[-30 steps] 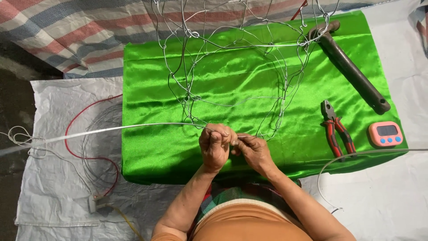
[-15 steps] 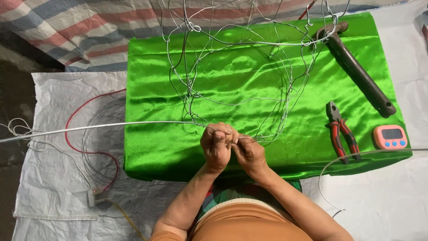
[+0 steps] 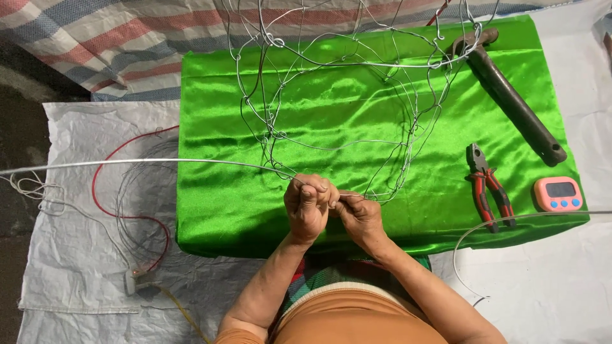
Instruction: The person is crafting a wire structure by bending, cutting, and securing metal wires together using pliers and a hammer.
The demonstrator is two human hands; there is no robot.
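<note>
A wire frame [image 3: 331,95] of bent silver wire loops stands on a shiny green cloth [image 3: 217,127]. My left hand [image 3: 308,205] is closed around a long straight silver wire [image 3: 127,162] that runs off to the left edge, gripping it where it meets the frame's near rim. My right hand [image 3: 357,215] pinches the same wire joint just to the right, its fingers touching my left hand. Both hands sit at the front middle of the cloth.
Red-handled pliers [image 3: 488,188] and a pink digital timer [image 3: 558,193] lie at the right of the cloth, with a long dark metal tool [image 3: 513,102] behind them. A red cable [image 3: 102,191] and thin wire coils lie on the white sack [image 3: 70,267] at left.
My hands have stayed pressed together at the wire joint, with small finger shifts. The long wire's far end has dropped slightly lower on the left.
</note>
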